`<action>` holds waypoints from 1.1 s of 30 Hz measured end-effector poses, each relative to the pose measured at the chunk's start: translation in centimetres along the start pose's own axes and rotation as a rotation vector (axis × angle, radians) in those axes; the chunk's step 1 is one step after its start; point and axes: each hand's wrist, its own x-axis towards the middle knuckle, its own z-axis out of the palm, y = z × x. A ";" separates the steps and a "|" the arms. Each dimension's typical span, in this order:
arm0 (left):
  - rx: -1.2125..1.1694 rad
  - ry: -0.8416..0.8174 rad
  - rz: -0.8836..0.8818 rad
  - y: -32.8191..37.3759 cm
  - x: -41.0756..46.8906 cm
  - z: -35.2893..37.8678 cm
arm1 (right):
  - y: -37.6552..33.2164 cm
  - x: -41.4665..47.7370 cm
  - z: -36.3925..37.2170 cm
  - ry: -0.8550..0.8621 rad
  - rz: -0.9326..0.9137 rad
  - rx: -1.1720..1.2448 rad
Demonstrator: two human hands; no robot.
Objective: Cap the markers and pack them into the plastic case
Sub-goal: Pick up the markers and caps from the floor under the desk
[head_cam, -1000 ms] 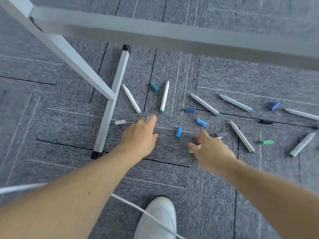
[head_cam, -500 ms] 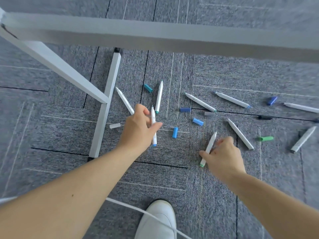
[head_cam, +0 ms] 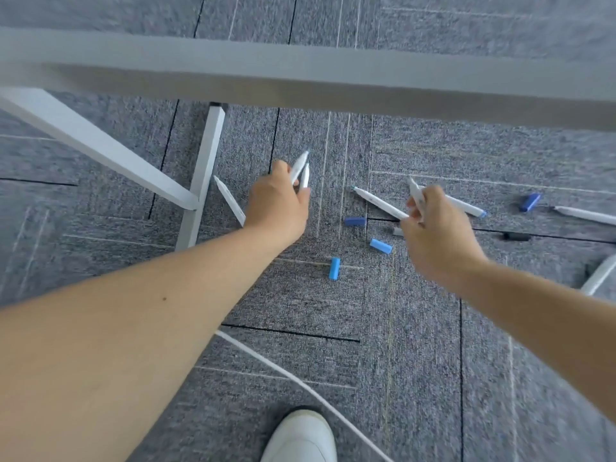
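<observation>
White uncapped markers and loose caps lie scattered on grey carpet. My left hand [head_cam: 278, 201] grips two white markers [head_cam: 300, 170] whose tips point up and away. My right hand [head_cam: 433, 228] holds one marker upright [head_cam: 415, 191] and pinches the end of a second marker [head_cam: 380, 203] that slants to the upper left. Another marker [head_cam: 230, 201] lies just left of my left hand. Two light blue caps [head_cam: 334, 269] [head_cam: 381, 245] and a darker blue cap [head_cam: 355, 221] lie between my hands. No plastic case is in view.
A white table edge [head_cam: 300, 78] crosses the top, with its slanted leg [head_cam: 100, 145] and floor bar [head_cam: 200, 181] at the left. More markers [head_cam: 586, 215] [head_cam: 600, 273], a dark blue cap [head_cam: 530, 201] and a black cap [head_cam: 516, 236] lie at the right. A white cable [head_cam: 283, 371] and white shoe [head_cam: 300, 438] are near me.
My left hand moved up and took a second marker beside the first. My right hand lifted its marker, moved up and took hold of another marker's end.
</observation>
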 end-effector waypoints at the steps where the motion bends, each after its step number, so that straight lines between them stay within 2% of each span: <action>1: 0.037 -0.031 0.002 0.1 0.1 0.1 | -0.6 0.9 -0.4 -0.029 -0.042 -0.043; 5: 0.100 -0.118 -0.054 0.1 0.3 0.6 | -2.1 3.4 -0.8 -0.112 -0.161 -0.221; 12: 0.088 -0.221 -0.065 0.4 -0.3 0.8 | -2.1 4.1 0.1 -0.188 -0.219 -0.390; 16: -0.160 -0.137 -0.139 -0.7 -1.0 -0.2 | -2.2 4.5 0.6 -0.190 -0.220 -0.406; 20: -0.253 0.098 -0.331 -2.0 -0.7 -2.0 | -2.2 4.5 0.8 -0.228 -0.205 -0.356; 24: -0.217 0.217 -0.432 -3.8 -0.3 -2.5 | -1.4 3.2 -0.6 -0.123 -0.132 -0.146; 30: 0.000 0.119 -0.524 -5.6 0.1 -1.2 | 2.5 1.6 -3.2 0.005 -0.008 -0.047; 33: 0.108 0.073 -0.483 -5.2 0.2 -0.9 | 5.1 0.2 -3.9 0.058 0.035 -0.095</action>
